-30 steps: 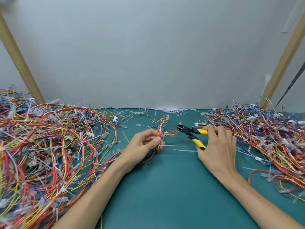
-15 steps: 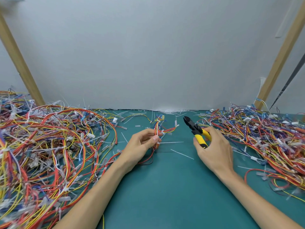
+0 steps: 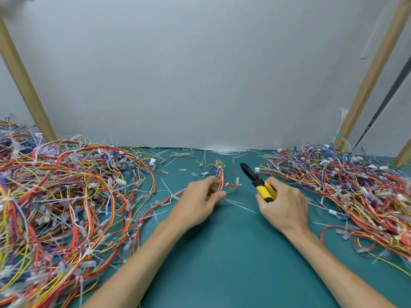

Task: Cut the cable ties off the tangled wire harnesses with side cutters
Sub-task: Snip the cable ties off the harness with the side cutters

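My left hand (image 3: 201,202) pinches a small harness of red, orange and yellow wires (image 3: 221,174) at the middle of the green mat. My right hand (image 3: 283,204) grips the yellow handles of the side cutters (image 3: 259,182). Their black jaws point up and to the left, a short way right of the held wires and clear of them. Cut white cable ties (image 3: 239,204) lie on the mat between my two hands.
A big tangle of wire harnesses (image 3: 66,207) covers the mat's left side, and another pile (image 3: 355,192) fills the right. Cut tie scraps (image 3: 224,150) line the back edge by the grey wall. Slanted wooden posts (image 3: 26,85) stand at both sides.
My right hand has drawn the cutters back from the held harness and turned their jaws upward. My left hand has lifted and shifted its grip on the wires a little.
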The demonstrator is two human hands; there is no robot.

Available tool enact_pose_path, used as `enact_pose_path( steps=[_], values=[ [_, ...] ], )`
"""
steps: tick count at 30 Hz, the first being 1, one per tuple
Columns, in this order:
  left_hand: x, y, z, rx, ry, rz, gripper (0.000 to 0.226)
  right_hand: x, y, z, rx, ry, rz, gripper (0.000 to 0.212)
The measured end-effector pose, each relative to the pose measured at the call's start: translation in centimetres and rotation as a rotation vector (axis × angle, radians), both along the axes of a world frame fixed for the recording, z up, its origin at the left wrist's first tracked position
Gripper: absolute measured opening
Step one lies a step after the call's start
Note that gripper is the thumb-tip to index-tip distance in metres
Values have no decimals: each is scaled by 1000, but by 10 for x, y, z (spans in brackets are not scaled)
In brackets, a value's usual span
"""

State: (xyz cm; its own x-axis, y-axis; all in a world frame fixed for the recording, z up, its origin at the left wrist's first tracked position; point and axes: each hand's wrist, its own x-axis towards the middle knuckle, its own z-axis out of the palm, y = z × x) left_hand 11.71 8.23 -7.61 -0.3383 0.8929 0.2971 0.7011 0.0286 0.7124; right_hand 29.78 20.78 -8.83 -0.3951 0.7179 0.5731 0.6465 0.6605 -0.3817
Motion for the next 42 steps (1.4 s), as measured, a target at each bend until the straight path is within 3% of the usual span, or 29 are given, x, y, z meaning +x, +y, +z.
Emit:
enact_pose_path(
  steps=[3,9,16,20,26,32,36,39,42],
  values=[
    [-9,-3,10,-170,175,-100,39,1,3,-2,-8,-17,4,27],
    [-29,-9,25,-357,521,-62,38,0,6,-2,-36,8,-1,26],
    [-24,-11,16,-410,489,-30,26,1,7,-3,-20,12,83,25],
    [-15,-9,14,-400,574,81,30,0,7,-2,1,0,174,24],
    [1,-7,20,-471,419,86,27,-1,2,-2,42,-56,224,23],
    [5,-9,35,-515,87,-164,18,0,1,-2,40,-43,212,28],
    [2,-11,42,-390,-45,-204,19,0,2,0,-28,47,322,27],
    [1,-10,45,-229,-120,-179,21,0,0,4,-211,246,453,25],
    [4,-7,45,-88,-190,-158,17,-3,-6,15,-636,589,534,22]
  ],
)
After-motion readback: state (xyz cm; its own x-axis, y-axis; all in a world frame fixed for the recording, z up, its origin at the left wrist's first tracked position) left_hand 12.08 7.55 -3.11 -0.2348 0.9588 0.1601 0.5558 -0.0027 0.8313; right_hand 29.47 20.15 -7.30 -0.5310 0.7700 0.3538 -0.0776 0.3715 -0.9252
